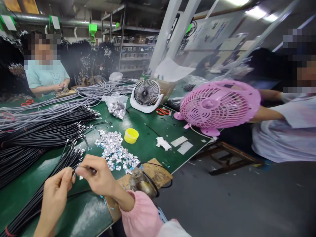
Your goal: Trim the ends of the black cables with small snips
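My left hand [56,187] is closed, thumb and fingers pinched on the end of a black cable [73,172]. Facing it, fingertips almost touching, my right hand [100,174] is closed in a pinch at the same cable end; the tip is mostly covered by the fingers. Beneath both hands lies a bundle of black cables [59,168] with pale, stripped-looking ends. Just beyond my right hand spreads a heap of small silver pieces with blue bits [111,148]. A yellow round tub [131,136] stands beside the heap.
Grey cables [93,91] and a plastic bag of small parts [117,107] lie farther back. A small white fan [146,95], orange-handled scissors [163,111] and a pink fan [219,105] stand or lie rightward. Near my right forearm is a metal device [142,181] on a board. Two people sit nearby.
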`<state>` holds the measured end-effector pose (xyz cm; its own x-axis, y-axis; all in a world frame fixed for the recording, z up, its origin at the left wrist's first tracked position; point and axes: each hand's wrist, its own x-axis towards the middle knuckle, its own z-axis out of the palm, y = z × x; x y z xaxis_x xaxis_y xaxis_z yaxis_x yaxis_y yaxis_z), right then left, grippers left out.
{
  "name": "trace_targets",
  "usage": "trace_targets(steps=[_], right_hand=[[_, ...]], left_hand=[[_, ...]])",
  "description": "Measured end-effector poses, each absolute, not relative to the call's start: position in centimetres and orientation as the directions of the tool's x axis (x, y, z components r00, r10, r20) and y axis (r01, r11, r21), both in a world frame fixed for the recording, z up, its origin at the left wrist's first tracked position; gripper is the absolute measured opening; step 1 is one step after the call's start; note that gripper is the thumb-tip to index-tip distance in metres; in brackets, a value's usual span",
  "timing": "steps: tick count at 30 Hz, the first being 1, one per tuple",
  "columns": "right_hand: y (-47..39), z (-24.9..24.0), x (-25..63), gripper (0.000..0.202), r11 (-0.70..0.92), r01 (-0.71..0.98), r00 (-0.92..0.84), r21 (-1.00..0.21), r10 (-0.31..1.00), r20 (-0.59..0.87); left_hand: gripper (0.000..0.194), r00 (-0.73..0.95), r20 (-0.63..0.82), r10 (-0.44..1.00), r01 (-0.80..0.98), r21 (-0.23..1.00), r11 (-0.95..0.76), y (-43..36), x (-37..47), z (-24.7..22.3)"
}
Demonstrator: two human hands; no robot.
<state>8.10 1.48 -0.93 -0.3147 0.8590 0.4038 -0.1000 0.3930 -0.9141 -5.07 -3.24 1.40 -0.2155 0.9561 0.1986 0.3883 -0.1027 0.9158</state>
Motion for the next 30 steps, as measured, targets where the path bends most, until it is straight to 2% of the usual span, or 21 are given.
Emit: trace_targets(steps=[1, 3, 4, 5, 6, 8, 10, 12, 15, 18, 20, 24, 26, 30], right_hand=[[1.6, -1.0, 8.0, 0.033, 0.202, -0.235, -0.399, -0.951, 0.872, 0.283], [1.7, -1.1, 7.7, 0.042, -0.165, -0.378, -0.573, -0.911, 0.815, 0.09], [1.7, -1.0, 7.6, 0.043, -0.254, -0.396, -0.617, -0.883, 0.785, 0.051], [1.6, -0.9, 7.6, 0.042, -0.258, -0.399, -0.609, -0.88, 0.792, 0.044], [1.5, -0.7, 7.7, 0.04, -0.184, -0.388, -0.551, -0.903, 0.832, 0.067], [1.1, 0.0, 8.1, 0.033, 0.104, -0.286, -0.356, -0.953, 0.911, 0.206], [0.9, 0.7, 8.5, 0.028, 0.366, -0.149, -0.231, -0.919, 0.891, 0.392], [0.8, 1.1, 8.9, 0.025, 0.484, -0.111, -0.222, -0.868, 0.839, 0.496], [1.0, 0.9, 9.0, 0.025, 0.401, -0.212, -0.29, -0.891, 0.845, 0.449], [1.1, 0.7, 8.7, 0.033, 0.262, -0.279, -0.335, -0.924, 0.875, 0.349], [1.0, 0.8, 8.5, 0.032, 0.335, -0.212, -0.267, -0.918, 0.884, 0.385], [0.8, 1.1, 8.8, 0.025, 0.559, -0.031, -0.154, -0.829, 0.816, 0.557], [1.1, 1.1, 9.4, 0.026, 0.564, 0.0, -0.089, -0.826, 0.822, 0.562], [1.7, 0.9, 10.3, 0.028, 0.478, 0.015, 0.197, -0.878, 0.86, 0.472]], left_hand=[[0.06, -0.197, 0.232, 0.953, 0.394, 0.909, -0.14, -3.2, -5.3, 1.6], [0.054, -0.163, 0.34, 0.926, 0.407, 0.878, -0.251, -3.1, -5.8, 1.8], [0.048, -0.155, 0.402, 0.903, 0.415, 0.855, -0.309, -3.0, -6.0, 1.8], [0.041, -0.155, 0.451, 0.879, 0.425, 0.834, -0.353, -3.0, -6.1, 1.7], [0.035, -0.159, 0.479, 0.863, 0.437, 0.818, -0.374, -3.0, -6.2, 1.5], [0.028, -0.178, 0.492, 0.852, 0.47, 0.804, -0.366, -3.0, -6.1, 1.3], [0.031, -0.178, 0.472, 0.863, 0.505, 0.797, -0.332, -3.1, -6.0, 1.2], [0.04, -0.161, 0.44, 0.884, 0.528, 0.795, -0.299, -3.2, -5.7, 1.5], [0.05, -0.131, 0.397, 0.908, 0.529, 0.803, -0.275, -3.3, -5.4, 2.0], [0.049, -0.11, 0.396, 0.912, 0.516, 0.806, -0.288, -3.3, -5.4, 2.0], [0.046, -0.105, 0.402, 0.909, 0.523, 0.8, -0.294, -3.3, -5.4, 1.8], [0.043, -0.124, 0.371, 0.92, 0.527, 0.81, -0.256, -3.4, -5.3, 1.5], [0.045, -0.133, 0.357, 0.925, 0.506, 0.827, -0.246, -3.5, -5.4, 1.5], [0.046, -0.21, 0.368, 0.906, 0.483, 0.845, -0.231, -3.6, -5.9, 1.5]])
